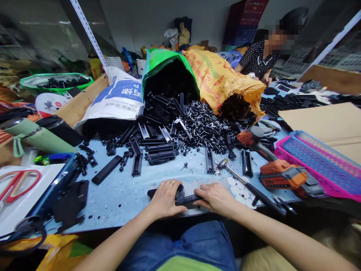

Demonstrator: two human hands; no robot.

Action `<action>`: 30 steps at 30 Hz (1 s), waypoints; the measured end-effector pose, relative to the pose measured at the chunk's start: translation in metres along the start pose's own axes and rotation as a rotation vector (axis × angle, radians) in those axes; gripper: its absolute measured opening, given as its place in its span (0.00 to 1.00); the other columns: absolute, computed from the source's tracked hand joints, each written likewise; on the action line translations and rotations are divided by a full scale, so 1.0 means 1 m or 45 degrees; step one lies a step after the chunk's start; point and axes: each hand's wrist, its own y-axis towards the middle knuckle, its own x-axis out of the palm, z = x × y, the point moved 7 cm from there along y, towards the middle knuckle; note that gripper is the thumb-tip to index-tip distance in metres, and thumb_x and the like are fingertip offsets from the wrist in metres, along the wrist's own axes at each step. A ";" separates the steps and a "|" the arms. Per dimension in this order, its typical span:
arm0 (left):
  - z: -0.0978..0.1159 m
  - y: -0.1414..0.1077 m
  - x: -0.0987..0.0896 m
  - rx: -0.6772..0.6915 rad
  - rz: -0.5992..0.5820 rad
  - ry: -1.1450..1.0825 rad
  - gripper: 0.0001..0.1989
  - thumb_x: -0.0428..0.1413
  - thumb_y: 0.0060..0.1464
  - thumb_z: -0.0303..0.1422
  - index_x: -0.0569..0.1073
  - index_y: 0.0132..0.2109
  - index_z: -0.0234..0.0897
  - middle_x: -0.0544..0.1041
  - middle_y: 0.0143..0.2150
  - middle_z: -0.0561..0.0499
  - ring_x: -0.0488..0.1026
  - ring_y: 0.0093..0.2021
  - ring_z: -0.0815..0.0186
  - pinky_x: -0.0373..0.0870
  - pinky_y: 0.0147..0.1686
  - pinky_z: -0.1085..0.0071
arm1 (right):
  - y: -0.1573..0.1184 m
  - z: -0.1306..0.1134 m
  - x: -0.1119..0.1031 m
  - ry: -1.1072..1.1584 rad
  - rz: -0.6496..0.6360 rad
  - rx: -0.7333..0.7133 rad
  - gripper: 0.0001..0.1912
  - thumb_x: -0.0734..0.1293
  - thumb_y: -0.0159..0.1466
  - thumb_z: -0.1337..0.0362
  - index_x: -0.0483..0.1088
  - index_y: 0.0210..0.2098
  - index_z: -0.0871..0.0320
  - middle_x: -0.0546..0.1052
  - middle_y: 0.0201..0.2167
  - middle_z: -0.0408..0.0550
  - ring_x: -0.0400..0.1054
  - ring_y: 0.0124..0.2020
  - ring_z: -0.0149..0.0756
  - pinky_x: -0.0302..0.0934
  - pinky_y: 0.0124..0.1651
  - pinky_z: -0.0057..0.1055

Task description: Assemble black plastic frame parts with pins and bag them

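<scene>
At the front edge of the blue-topped table (107, 205), both hands grip a long black plastic part (189, 197). My left hand (166, 199) is wrapped over its left portion, thumb toward me. My right hand (216, 197) pinches its right end, fingers closed. A flat metal plate (192, 185) shows behind the part. Right of my hands lie a hammer (245, 184) and several white discs (239, 191). Black channel-shaped pieces (162, 154) are stacked beyond my left hand. My fingers hide much of the held part.
A white sack (118, 98), a green sack (169, 60) and an orange sack (220, 75) lie behind a heap of small pins (205, 124). A cordless drill (279, 173) and pink basket (284, 150) stand right; scissors (19, 184) left. Another person (255, 60) sits opposite.
</scene>
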 end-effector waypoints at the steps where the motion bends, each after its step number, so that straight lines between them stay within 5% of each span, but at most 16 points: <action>1: 0.000 0.000 0.000 0.001 0.020 -0.005 0.34 0.61 0.38 0.50 0.62 0.49 0.39 0.69 0.44 0.45 0.66 0.44 0.54 0.62 0.44 0.60 | -0.001 -0.001 -0.002 -0.015 0.025 0.008 0.17 0.54 0.66 0.50 0.65 0.38 0.56 0.71 0.31 0.46 0.66 0.30 0.35 0.49 0.29 0.28; 7: -0.002 -0.005 0.001 0.045 0.140 0.006 0.25 0.55 0.47 0.47 0.61 0.47 0.36 0.70 0.43 0.44 0.67 0.43 0.56 0.64 0.40 0.63 | -0.001 -0.011 -0.019 -0.161 0.151 0.050 0.14 0.54 0.66 0.54 0.64 0.39 0.56 0.70 0.33 0.47 0.65 0.33 0.37 0.50 0.33 0.31; 15: -0.001 -0.004 0.007 0.036 0.002 0.071 0.23 0.53 0.48 0.52 0.64 0.42 0.37 0.70 0.36 0.48 0.69 0.38 0.59 0.64 0.36 0.65 | -0.001 -0.005 -0.006 -0.130 0.163 -0.002 0.16 0.54 0.66 0.53 0.66 0.37 0.57 0.71 0.32 0.47 0.65 0.33 0.36 0.50 0.33 0.31; 18: 0.000 0.015 0.007 0.049 -0.048 0.069 0.27 0.51 0.49 0.53 0.63 0.49 0.38 0.69 0.44 0.46 0.67 0.45 0.57 0.64 0.42 0.63 | 0.001 0.014 0.005 -0.025 0.126 0.018 0.20 0.54 0.65 0.49 0.67 0.37 0.58 0.72 0.31 0.47 0.66 0.33 0.36 0.51 0.35 0.31; 21: -0.004 0.058 0.003 -0.062 0.103 0.113 0.23 0.42 0.59 0.45 0.58 0.56 0.37 0.67 0.49 0.42 0.64 0.50 0.57 0.62 0.47 0.62 | 0.018 0.045 -0.004 0.032 0.171 0.120 0.20 0.53 0.65 0.49 0.69 0.38 0.57 0.73 0.33 0.48 0.66 0.37 0.36 0.52 0.40 0.30; 25: -0.006 0.114 0.013 -0.179 0.099 0.155 0.11 0.49 0.57 0.33 0.70 0.44 0.31 0.72 0.39 0.41 0.71 0.41 0.59 0.66 0.40 0.65 | 0.064 0.101 -0.025 -0.043 0.296 0.564 0.16 0.54 0.67 0.57 0.67 0.42 0.60 0.72 0.38 0.54 0.65 0.42 0.40 0.54 0.42 0.31; 27: -0.009 0.116 0.008 -0.185 0.145 0.139 0.07 0.49 0.55 0.27 0.72 0.37 0.30 0.73 0.35 0.42 0.72 0.38 0.61 0.67 0.39 0.67 | 0.086 0.116 -0.027 -0.056 0.328 0.658 0.13 0.56 0.66 0.63 0.67 0.41 0.63 0.71 0.39 0.58 0.65 0.42 0.42 0.56 0.41 0.31; 30: -0.029 0.074 -0.016 -0.229 0.313 0.115 0.10 0.45 0.57 0.25 0.71 0.40 0.31 0.73 0.39 0.44 0.71 0.41 0.64 0.67 0.43 0.69 | 0.102 0.121 -0.018 0.000 0.351 0.640 0.10 0.57 0.63 0.70 0.68 0.41 0.65 0.72 0.38 0.59 0.67 0.39 0.40 0.57 0.39 0.30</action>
